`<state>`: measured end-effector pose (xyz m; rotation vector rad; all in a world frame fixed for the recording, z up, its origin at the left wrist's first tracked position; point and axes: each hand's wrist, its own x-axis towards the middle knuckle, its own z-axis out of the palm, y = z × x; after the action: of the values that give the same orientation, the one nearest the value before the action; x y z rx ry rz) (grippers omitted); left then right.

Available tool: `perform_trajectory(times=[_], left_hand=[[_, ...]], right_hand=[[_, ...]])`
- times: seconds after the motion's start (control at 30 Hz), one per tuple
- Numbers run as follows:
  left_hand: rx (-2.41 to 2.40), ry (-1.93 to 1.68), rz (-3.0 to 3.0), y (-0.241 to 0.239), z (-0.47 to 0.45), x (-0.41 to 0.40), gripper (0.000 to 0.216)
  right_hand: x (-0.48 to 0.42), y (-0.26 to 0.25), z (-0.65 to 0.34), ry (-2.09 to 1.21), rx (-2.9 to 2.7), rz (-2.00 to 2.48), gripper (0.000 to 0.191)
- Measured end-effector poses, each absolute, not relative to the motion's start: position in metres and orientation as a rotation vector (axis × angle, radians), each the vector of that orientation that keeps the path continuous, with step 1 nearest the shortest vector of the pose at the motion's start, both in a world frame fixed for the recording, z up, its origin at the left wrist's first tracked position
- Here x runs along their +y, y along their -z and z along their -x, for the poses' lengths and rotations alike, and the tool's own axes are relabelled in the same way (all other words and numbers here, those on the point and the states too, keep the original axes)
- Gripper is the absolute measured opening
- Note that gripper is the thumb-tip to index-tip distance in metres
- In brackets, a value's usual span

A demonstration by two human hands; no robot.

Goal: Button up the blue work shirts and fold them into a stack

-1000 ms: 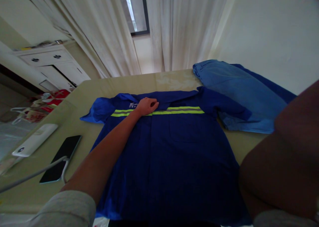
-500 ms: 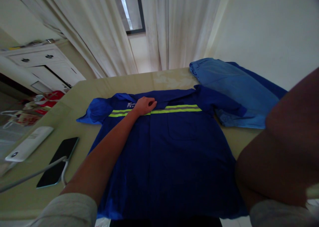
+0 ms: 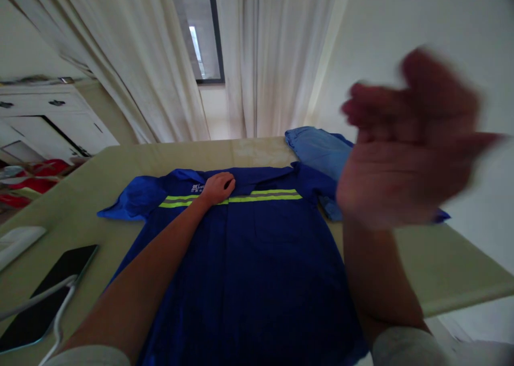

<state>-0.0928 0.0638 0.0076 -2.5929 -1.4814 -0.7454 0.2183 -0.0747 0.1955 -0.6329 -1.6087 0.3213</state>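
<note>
A dark blue short-sleeved work shirt lies spread front side up, with a yellow-green and grey reflective band across its chest and white print near the left of the collar. My left hand is at the top of its front opening, just below the collar, fingers curled down on the cloth; the fingertips are hidden. High on the right, in front of the camera, my right hand is raised with its palm showing. Its fingers are apart and blurred, and nothing is in it.
Lighter blue folded garments lie at the table's back right, partly behind my right hand. A black phone with a pale cable across it and a white flat object are at the left. Curtains hang behind.
My right hand has come from the right edge up into full view, palm showing. The left hand stays on the shirt's chest. The whole view has shifted, moving the shirt left and lower.
</note>
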Motion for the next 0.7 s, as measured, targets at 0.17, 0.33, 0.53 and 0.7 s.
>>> perform_trajectory(times=[0.17, 0.33, 0.53, 0.7], left_hand=[[-1.437, 0.619, 2.624, -0.006, 0.089, 0.066, 0.035], [-1.543, 0.485, 2.712, -0.004, 0.083, 0.053, 0.049], [-1.92, 0.561, 2.453, -0.024, 0.143, 0.009, 0.049], [-2.569, 0.588, 1.442, -0.028, 0.236, -0.045, 0.065]], right_hand=[[-0.03, -0.135, -0.163, -0.307, -2.008, 0.978, 0.047], [-0.023, -0.033, -0.129, -0.255, -2.523, 1.271, 0.073], [-0.041, -0.003, -0.126, -0.238, -2.529, 1.266, 0.063], [-0.035, -0.003, -0.127, -0.246, -2.526, 1.26, 0.063]])
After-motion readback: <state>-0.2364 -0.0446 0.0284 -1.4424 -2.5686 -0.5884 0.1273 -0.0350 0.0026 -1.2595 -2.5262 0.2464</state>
